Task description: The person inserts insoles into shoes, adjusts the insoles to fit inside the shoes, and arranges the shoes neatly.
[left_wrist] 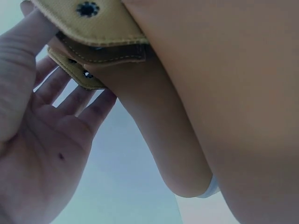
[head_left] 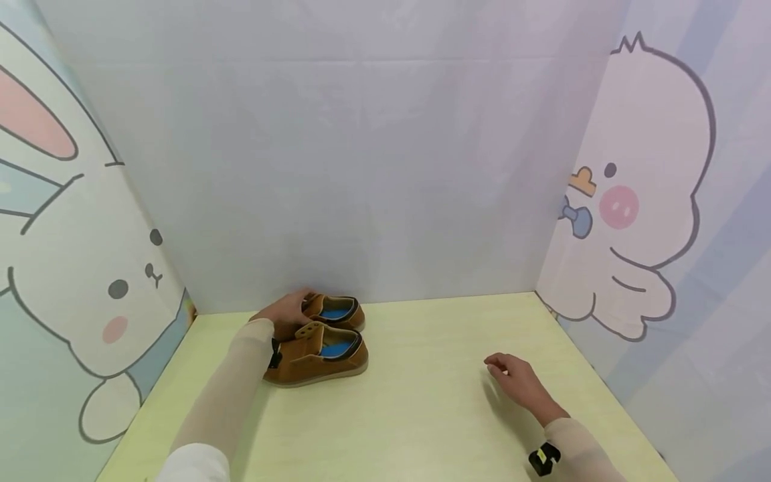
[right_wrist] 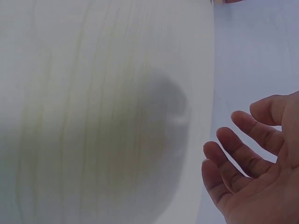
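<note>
Two brown lace-up shoes with blue insoles stand side by side at the left of the table, toes pointing left. My left hand (head_left: 288,313) grips the far shoe (head_left: 355,314) over its front upper. In the left wrist view, the thumb of the left hand (left_wrist: 46,144) lies on the near side of an eyelet flap and the fingers on the other side. The near shoe (head_left: 343,367) stands just in front, its toe partly hidden by my sleeve. My right hand (head_left: 517,380) hovers above the table at the right, fingers loosely bent around nothing.
The pale yellow table (head_left: 421,402) ends at a grey back wall (head_left: 361,167). A side wall with a rabbit drawing (head_left: 90,301) stands left, one with a duck drawing (head_left: 650,147) right. A black wrist camera (head_left: 545,458) sits on my right sleeve.
</note>
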Tool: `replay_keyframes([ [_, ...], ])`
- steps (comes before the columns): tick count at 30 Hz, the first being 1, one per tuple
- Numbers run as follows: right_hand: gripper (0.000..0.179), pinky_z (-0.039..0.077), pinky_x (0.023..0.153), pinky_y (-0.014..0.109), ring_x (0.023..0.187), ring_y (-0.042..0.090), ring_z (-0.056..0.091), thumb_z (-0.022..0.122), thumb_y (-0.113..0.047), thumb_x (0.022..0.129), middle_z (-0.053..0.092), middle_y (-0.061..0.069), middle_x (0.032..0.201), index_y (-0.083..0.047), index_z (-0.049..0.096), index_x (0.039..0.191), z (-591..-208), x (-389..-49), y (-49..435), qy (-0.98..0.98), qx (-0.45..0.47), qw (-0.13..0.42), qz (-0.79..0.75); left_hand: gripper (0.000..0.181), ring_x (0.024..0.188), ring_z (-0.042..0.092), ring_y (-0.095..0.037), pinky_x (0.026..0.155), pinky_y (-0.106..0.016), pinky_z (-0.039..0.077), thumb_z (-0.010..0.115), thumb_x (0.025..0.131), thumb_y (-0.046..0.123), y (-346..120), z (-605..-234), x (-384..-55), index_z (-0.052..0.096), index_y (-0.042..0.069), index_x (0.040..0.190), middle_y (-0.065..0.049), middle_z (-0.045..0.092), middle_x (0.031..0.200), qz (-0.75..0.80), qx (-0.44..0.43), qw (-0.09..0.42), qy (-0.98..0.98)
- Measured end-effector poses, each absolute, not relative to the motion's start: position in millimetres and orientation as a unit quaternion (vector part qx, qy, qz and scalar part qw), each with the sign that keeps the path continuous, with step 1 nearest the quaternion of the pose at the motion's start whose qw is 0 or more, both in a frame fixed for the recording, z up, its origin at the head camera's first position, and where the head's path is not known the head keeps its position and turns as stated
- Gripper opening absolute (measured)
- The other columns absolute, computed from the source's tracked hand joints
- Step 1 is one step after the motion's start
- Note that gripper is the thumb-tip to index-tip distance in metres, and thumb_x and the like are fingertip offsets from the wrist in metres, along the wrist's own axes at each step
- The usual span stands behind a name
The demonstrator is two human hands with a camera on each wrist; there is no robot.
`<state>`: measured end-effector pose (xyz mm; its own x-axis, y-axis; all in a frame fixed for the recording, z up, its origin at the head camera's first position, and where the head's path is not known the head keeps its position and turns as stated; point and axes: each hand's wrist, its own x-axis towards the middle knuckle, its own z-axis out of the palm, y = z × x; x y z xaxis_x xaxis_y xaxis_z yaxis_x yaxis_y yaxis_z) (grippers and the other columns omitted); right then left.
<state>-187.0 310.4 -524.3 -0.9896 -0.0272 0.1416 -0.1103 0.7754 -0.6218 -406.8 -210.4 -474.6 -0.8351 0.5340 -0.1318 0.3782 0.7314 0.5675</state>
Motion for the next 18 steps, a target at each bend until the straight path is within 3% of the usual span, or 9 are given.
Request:
replay_keyframes([
  [15, 0.017, 0.054, 0.077, 0.040, 0.096, 0.027, 0.065, 0.064, -0.008, 0.100, 0.071, 0.006, 0.104, -0.002, 0.072, 0.114, -522.7, -192.0, 311.9, -0.939, 0.053, 0.065, 0.334, 0.082, 0.143, 0.031, -0.049, 0.108, -0.063, 0.037, 0.076, 0.093, 0.014, -211.0, -457.9, -398.9, 0.028, 0.002, 0.159, -0.025, 0.030, 0.159, 0.298, 0.269, 0.167, 0.901],
  [18, 0.020, 0.054, 0.078, 0.040, 0.097, 0.027, 0.065, 0.062, -0.010, 0.102, 0.070, 0.006, 0.106, -0.001, 0.071, 0.117, -520.9, -193.2, 312.1, -0.938, 0.059, 0.067, 0.334, 0.075, 0.143, 0.032, -0.049, 0.108, -0.065, 0.035, 0.070, 0.098, 0.018, -211.7, -446.8, -391.6, 0.029, 0.002, 0.159, -0.026, 0.032, 0.158, 0.281, 0.281, 0.141, 0.907],
])
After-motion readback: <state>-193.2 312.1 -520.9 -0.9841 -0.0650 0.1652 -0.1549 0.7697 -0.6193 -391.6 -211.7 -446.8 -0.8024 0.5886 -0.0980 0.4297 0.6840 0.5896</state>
